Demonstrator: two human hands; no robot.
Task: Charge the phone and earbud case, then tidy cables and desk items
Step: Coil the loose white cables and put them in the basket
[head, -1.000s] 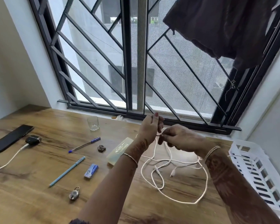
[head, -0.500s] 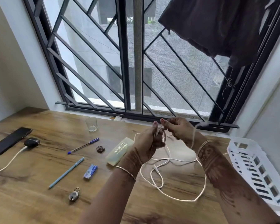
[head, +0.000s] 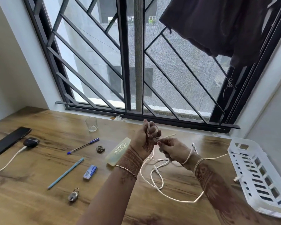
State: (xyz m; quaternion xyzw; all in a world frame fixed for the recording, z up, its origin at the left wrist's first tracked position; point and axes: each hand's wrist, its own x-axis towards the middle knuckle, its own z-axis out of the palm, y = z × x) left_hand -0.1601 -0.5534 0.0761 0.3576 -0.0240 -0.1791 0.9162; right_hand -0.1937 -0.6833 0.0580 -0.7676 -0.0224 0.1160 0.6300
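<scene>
Nearest me, the slack of the white cable lies in open loops on the desk, below both hands and slightly to the right. One strand crosses my right wrist and runs out right to the white basket, with a plug end resting on its slats. Above the loops, my left hand is raised, fingers curled tight round a few turns of the cable, so it's clamped on the coil. My right hand sits just below-right of it, nearly touching, pinching the strand that feeds the coil. A short plug end pokes out to the right between the hands. Key relation: coil up-left, slack down-right, so the feed runs diagonally up off the desk into the left hand. The right hand is nearer the slack, so I reckon it wraps while the left only holds. Risk: the strand over my wrist snags and drags the plug out of the basket. Farther left, the earbud case has a white lead in it, and the phone is just beside. Can't tell if the phone is plugged in. Pens and padlock not yet tidied.
</scene>
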